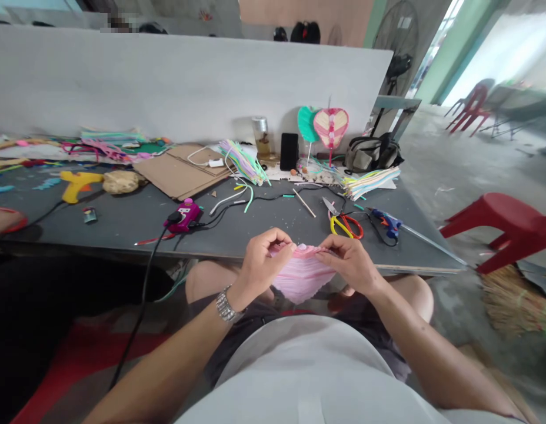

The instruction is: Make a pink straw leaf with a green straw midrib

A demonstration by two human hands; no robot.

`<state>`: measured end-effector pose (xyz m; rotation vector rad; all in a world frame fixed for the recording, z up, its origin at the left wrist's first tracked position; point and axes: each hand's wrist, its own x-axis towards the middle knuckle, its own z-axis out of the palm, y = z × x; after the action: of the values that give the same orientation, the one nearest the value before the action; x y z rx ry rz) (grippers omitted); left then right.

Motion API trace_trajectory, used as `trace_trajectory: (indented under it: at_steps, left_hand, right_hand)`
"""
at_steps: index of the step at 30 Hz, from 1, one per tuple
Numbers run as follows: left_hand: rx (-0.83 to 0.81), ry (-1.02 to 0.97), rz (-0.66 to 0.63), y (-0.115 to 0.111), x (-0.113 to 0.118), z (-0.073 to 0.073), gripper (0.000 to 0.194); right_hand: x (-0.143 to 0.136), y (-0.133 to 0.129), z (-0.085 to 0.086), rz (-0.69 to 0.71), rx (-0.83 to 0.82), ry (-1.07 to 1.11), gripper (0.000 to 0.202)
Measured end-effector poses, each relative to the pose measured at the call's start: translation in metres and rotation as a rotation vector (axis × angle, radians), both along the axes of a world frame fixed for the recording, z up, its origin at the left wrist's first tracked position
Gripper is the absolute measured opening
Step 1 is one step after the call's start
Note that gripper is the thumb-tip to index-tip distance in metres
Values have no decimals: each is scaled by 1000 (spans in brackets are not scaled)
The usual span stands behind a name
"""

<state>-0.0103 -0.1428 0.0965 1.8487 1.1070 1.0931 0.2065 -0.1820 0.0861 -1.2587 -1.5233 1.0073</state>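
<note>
Pinching a pink striped piece (pixel 303 278) with left hand (pixel 265 259) and right hand (pixel 351 263), by a messy gray table (pixel 231 228), facing a white board (pixel 189 82), near a red stool (pixel 505 218)

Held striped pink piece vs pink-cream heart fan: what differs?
The striped pink piece is held by the left hand and right hand; the heart fan stands upright. The piece is mostly pale pink; the fan mixes cream and deeper pink. The fan shows a stick; the piece shows none. Both taper downward.
</note>
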Motion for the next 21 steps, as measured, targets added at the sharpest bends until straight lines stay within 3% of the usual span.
trace_trajectory:
  at_steps: [3,6,9,11,13,15,21]
  left_hand:
    - [40,-73,-30,-2,-5,21,14]
    - [165,-296,93,-10,-9,32,21]
    - [276,-523,224,-23,-7,26,13]
    - [160,-547,146,-33,1,17,14]
    - [-52,-579,3,-43,12,9,20]
    - [-211,-680,-77,-51,22,5,23]
    - [-417,-858,-13,-43,29,-8,24]
  right_hand:
    - [-2,-9,15,-60,113,-13,29]
    - [-7,-23,41,-208,372,-102,17]
    - [-14,-36,59,-335,800,-260,6]
    - [-20,-40,61,-346,1060,-439,21]
    - [-26,-37,54,-323,1203,-640,28]
    - [-31,-31,40,-306,1224,-794,27]
    - [-44,-12,-10,-271,1049,-908,24]
